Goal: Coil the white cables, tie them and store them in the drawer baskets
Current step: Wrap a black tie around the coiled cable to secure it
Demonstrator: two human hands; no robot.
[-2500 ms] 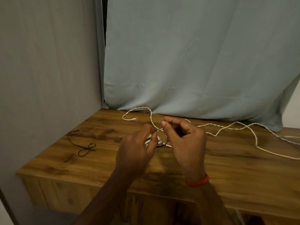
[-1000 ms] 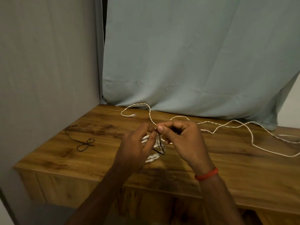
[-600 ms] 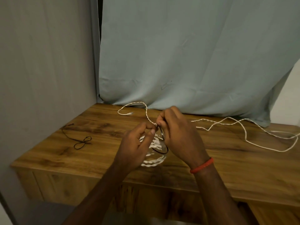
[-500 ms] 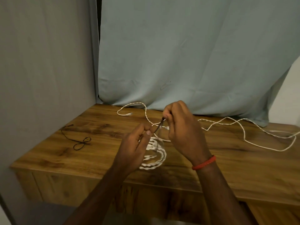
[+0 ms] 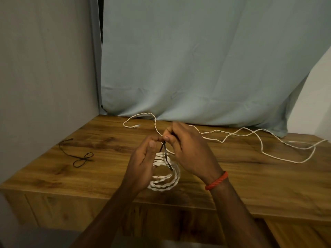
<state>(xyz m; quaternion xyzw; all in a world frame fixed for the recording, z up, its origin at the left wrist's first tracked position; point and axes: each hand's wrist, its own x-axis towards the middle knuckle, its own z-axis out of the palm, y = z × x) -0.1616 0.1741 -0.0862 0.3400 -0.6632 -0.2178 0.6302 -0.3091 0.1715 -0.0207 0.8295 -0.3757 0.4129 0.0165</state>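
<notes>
The left hand (image 5: 143, 163) and right hand (image 5: 189, 153) are each pinching the black tie (image 5: 165, 154), grip clamped on it, apparently pulling it snug so the coil of white cable (image 5: 166, 178) hanging below, over the tabletop's (image 5: 250, 176) near middle, cannot spring apart; no readable writing is showing.

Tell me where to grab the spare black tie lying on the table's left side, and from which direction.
Pinch the spare black tie from straight above at its looped near end, where strands cross and bunch. The rest is one thin strand lying flat on the table, likely harder to lift.
</notes>
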